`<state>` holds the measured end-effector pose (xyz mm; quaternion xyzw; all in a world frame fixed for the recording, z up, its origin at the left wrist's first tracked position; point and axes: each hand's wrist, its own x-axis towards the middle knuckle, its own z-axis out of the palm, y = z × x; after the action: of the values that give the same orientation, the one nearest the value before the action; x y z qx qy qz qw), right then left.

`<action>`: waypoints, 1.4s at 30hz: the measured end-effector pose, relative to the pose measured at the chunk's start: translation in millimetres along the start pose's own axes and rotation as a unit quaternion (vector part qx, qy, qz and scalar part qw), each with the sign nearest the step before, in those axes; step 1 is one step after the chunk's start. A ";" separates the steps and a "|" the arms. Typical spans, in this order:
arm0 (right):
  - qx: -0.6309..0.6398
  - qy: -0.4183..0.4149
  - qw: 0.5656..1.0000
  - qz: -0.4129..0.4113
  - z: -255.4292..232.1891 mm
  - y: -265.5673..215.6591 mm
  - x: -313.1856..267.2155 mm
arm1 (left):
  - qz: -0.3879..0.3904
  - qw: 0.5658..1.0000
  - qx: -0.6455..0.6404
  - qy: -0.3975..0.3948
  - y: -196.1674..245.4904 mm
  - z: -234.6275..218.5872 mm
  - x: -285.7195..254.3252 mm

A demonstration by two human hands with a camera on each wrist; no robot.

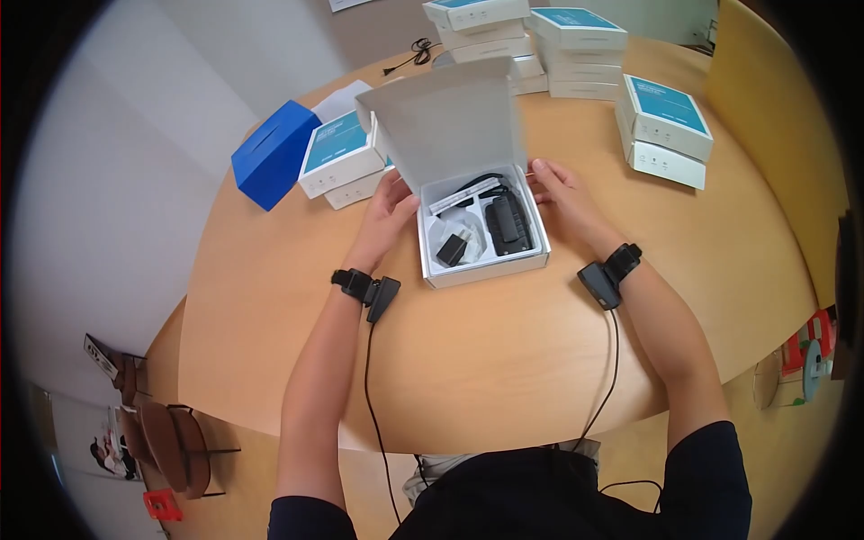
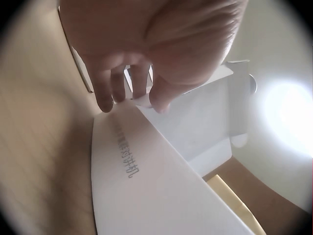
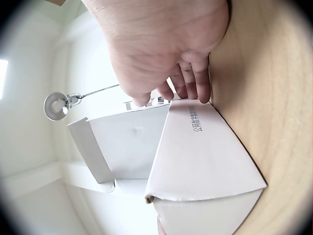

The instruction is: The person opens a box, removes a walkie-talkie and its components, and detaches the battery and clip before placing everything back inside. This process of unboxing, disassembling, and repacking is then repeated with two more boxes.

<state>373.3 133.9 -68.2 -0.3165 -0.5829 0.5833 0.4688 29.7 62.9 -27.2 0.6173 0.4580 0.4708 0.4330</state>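
Observation:
An open white box (image 1: 490,271) stands on the table with its lid (image 1: 454,126) raised at the back. In its tray lie a black handheld radio (image 1: 509,225) on the right and a black plug adapter (image 1: 452,250) on the left. A white strip with print and a black cord lie along the tray's back. My left hand (image 1: 385,223) is at the box's left side, fingers extended toward the rear corner, thumb by the rim. Opposite it, my right hand (image 1: 567,196) has its straight fingers at the right side wall, as the right wrist view shows. Neither hand is inside the box.
Closed white boxes with teal tops stand in stacks at the back (image 1: 585,63), at the right (image 1: 666,112) and behind my left hand (image 1: 337,153). A blue box (image 1: 274,157) sits at the far left. A black cable (image 1: 418,54) lies by the rear edge.

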 end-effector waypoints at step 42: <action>0.002 -0.081 0.996 -0.026 -7.4 -11.6 -2.1 | -0.054 0.998 -0.019 0.014 1.7 1.0 -6.6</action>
<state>383.0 133.4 -58.1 -0.2520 -0.6262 0.5957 0.4353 30.1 56.1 -26.9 0.5769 0.4878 0.4638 0.4627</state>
